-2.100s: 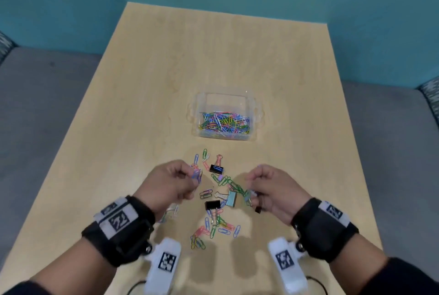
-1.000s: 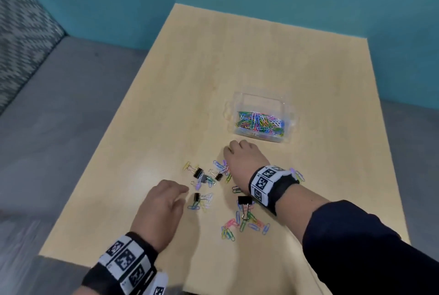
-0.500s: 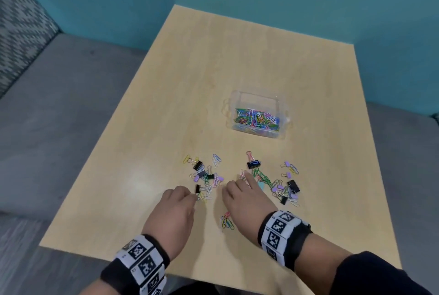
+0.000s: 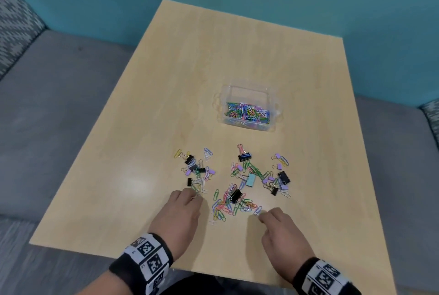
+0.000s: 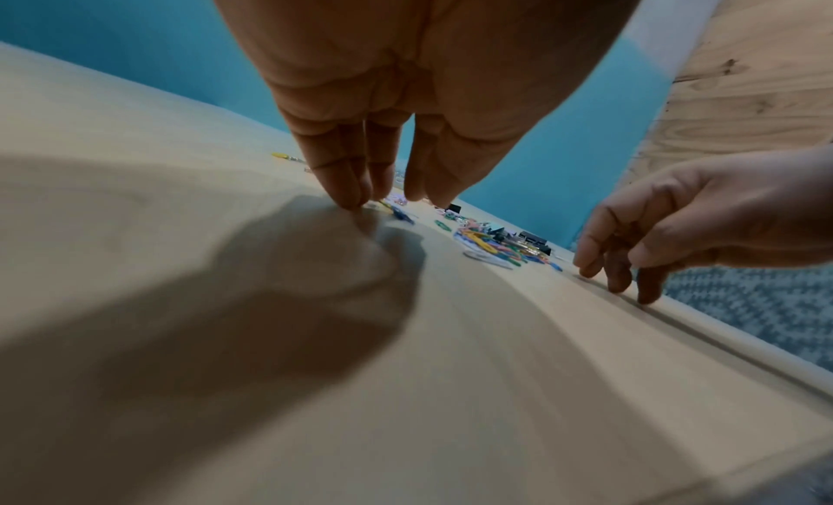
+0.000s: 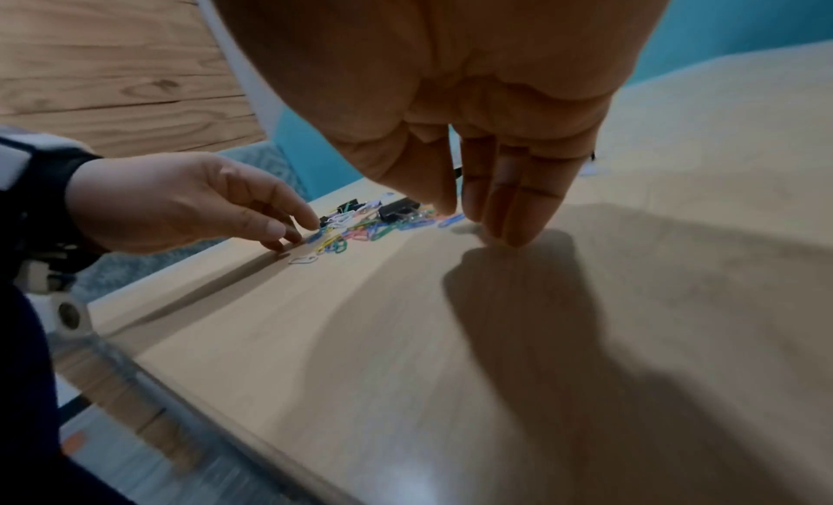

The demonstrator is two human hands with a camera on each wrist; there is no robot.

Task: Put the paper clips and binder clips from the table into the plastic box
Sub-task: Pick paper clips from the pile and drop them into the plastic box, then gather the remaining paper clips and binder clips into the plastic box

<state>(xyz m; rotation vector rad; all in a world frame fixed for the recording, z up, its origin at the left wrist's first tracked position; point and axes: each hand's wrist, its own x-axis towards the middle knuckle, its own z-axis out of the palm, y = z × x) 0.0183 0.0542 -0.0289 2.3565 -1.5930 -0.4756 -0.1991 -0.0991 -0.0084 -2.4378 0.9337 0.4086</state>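
Note:
Coloured paper clips and binder clips (image 4: 247, 172) lie scattered in loose heaps on the wooden table (image 4: 237, 57). A black binder clip (image 4: 236, 195) sits in the nearest heap. Farther back stands the clear plastic box (image 4: 247, 95), partly filled with paper clips. My left hand (image 4: 190, 196) reaches down with straight fingers (image 5: 349, 192), whose tips touch the table at the near edge of the left heap. My right hand (image 4: 261, 217) touches the table with its fingertips (image 6: 509, 227) just beside a blue paper clip (image 6: 450, 219). Neither hand holds anything.
The table's near edge (image 4: 213, 273) runs just under both wrists. A grey upholstered bench (image 4: 59, 104) surrounds the table below a teal wall. A white paper clip (image 6: 303, 260) lies apart, close to the left hand's fingers (image 6: 279, 227).
My right hand has drawn back from the middle of the clips toward me and to the right, uncovering the nearest heap. My left hand has hardly moved.

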